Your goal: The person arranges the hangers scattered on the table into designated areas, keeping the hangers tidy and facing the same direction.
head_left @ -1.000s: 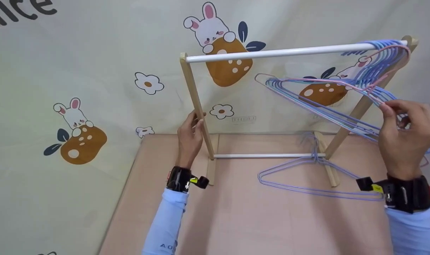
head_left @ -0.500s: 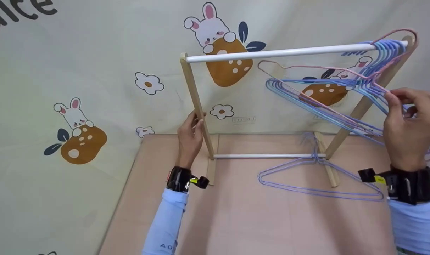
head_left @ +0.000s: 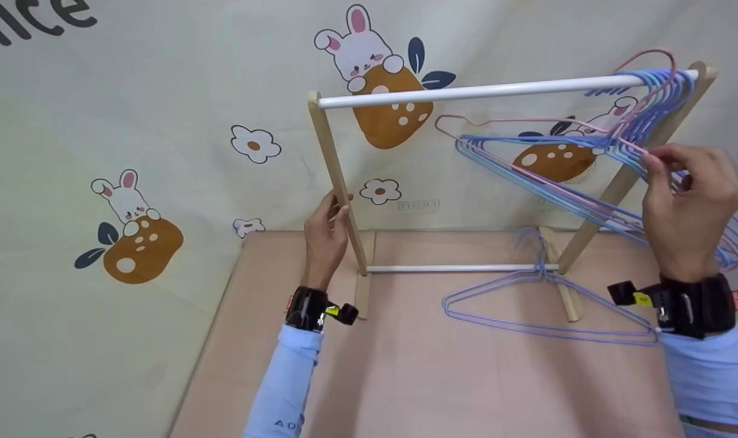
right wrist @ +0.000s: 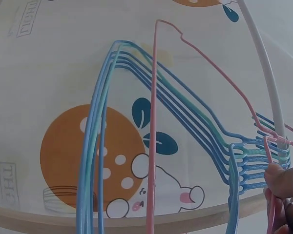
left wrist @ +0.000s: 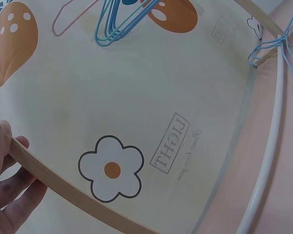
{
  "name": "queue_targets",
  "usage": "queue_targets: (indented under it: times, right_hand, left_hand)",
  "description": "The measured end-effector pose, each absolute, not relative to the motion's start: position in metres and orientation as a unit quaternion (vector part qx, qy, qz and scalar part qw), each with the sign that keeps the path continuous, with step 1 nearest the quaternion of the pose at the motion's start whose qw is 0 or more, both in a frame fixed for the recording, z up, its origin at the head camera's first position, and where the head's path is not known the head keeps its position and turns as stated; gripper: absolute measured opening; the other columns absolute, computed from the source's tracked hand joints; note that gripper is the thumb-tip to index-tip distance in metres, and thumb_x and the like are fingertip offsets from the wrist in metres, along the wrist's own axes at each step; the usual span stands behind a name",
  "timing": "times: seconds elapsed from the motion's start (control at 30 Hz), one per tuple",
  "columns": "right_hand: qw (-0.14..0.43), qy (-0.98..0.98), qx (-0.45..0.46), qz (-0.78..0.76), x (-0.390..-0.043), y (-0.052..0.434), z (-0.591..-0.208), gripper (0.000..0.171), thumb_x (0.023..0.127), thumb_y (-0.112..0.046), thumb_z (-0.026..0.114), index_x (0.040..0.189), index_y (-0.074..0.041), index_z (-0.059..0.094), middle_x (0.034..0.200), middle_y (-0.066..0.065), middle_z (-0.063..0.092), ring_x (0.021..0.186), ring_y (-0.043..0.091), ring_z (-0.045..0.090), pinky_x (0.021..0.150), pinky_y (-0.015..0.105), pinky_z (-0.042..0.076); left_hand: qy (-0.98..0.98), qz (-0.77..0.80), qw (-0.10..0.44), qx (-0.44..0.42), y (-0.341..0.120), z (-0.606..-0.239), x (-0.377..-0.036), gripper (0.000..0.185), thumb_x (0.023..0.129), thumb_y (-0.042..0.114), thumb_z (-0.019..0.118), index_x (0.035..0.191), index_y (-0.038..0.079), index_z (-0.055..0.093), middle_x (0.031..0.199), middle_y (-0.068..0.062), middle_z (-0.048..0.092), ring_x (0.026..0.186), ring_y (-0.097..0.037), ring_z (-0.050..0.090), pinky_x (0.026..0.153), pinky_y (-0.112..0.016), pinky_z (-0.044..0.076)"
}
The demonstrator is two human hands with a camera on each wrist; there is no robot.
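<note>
A small clothes rack has a white top rod between wooden posts. My left hand grips its left wooden post, thumb in front and fingers behind. At the right, my right hand pinches the sloping arm of a pink hanger between thumb and fingers. The pink hook stands higher than the rod, near its right end. Several blue and teal hangers hang bunched there, just behind the pink one, their hooks over the rod. In the right wrist view the pink hanger stands apart from the bunch.
Blue-purple hangers lean at the right end of the lower white bar, reaching over the pink tabletop. The right wooden post rises behind the bunch. A cream backdrop with rabbits and flowers stands behind the rack.
The pink hanger's hook has risen from rod height to above the rod, then shifted left. My right hand rose with it and came back left. My left hand stays on the post.
</note>
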State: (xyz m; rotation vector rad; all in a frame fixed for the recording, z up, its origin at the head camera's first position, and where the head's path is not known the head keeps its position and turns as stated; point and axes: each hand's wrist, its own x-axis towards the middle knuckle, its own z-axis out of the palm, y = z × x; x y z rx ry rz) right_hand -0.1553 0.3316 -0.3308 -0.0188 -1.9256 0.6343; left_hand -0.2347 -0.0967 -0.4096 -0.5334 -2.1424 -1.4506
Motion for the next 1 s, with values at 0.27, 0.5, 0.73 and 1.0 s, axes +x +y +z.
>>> queue_targets:
  times: [0.27, 0.5, 0.73, 1.0]
  right_hand:
    - [0.530, -0.804, 0.017, 0.270, -0.162, 0.327, -0.342, 0.014, 0.086, -0.010, 0.068, 0.093, 0.002, 0.071, 0.084, 0.016, 0.060, 0.079, 0.027, 0.054, 0.068, 0.017, 0.035]
    - [0.517, -0.812, 0.001, 0.270, -0.149, 0.310, -0.332, 0.015, 0.089, -0.006, 0.063, 0.096, 0.007, 0.067, 0.087, 0.022, 0.051, 0.086, 0.030, 0.050, 0.066, 0.015, 0.030]
    - [0.516, -0.817, 0.003, 0.257, -0.150, 0.320, -0.341, 0.018, 0.090, -0.010, 0.063, 0.097, 0.006, 0.067, 0.088, 0.021, 0.051, 0.088, 0.032, 0.050, 0.065, 0.018, 0.028]
    - [0.549, -0.802, 0.019, 0.234, -0.152, 0.325, -0.351, 0.016, 0.090, -0.009, 0.063, 0.094, 0.006, 0.068, 0.089, 0.021, 0.052, 0.090, 0.036, 0.050, 0.080, 0.025, 0.038]
  left_hand:
    - [-0.777, -0.545, 0.245, -0.202, -0.098, -0.412, -0.237, 0.031, 0.094, -0.005, 0.049, 0.125, -0.006, 0.051, 0.112, -0.021, 0.060, 0.106, -0.032, 0.058, 0.084, -0.033, 0.052]
    - [-0.778, -0.544, 0.244, -0.199, -0.098, -0.410, -0.235, 0.031, 0.093, -0.006, 0.050, 0.124, -0.006, 0.052, 0.112, -0.020, 0.060, 0.105, -0.030, 0.059, 0.083, -0.031, 0.052]
    - [-0.780, -0.545, 0.239, -0.192, -0.097, -0.409, -0.234, 0.033, 0.093, -0.006, 0.050, 0.126, -0.006, 0.050, 0.113, -0.021, 0.060, 0.106, -0.030, 0.058, 0.084, -0.031, 0.051]
    - [-0.776, -0.545, 0.248, -0.201, -0.097, -0.411, -0.237, 0.032, 0.093, -0.008, 0.050, 0.124, -0.007, 0.051, 0.112, -0.021, 0.060, 0.105, -0.032, 0.058, 0.083, -0.031, 0.052]
